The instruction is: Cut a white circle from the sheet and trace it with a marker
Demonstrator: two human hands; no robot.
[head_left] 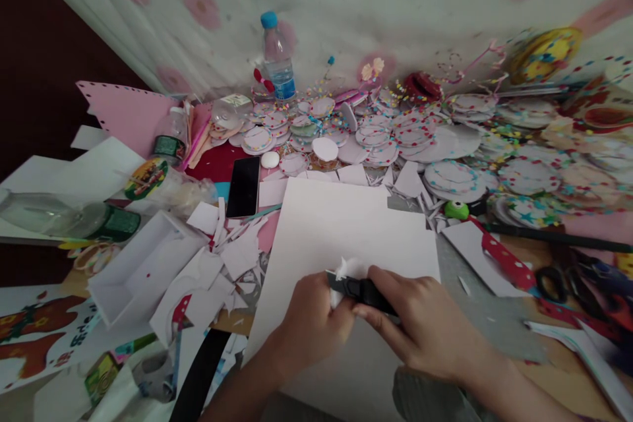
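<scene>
Over a large white sheet of card point(341, 217), both my hands meet near the middle of the view. My right hand point(420, 316) is closed round the black handle of a utility knife point(359, 289), its blade end pointing left. My left hand point(314, 316) is closed on a small white piece point(341, 269), which looks like paper or foam and sticks up behind the blade. The knife lies against this piece. My left fingers hide most of the piece, so its full shape does not show.
A black phone point(244, 188) and paper scraps point(242, 250) lie left of the card. Behind it are several bead-trimmed white discs point(370, 132) and an upright water bottle point(279, 62). An open white box point(148, 270) stands left; scissors point(554, 285) lie right.
</scene>
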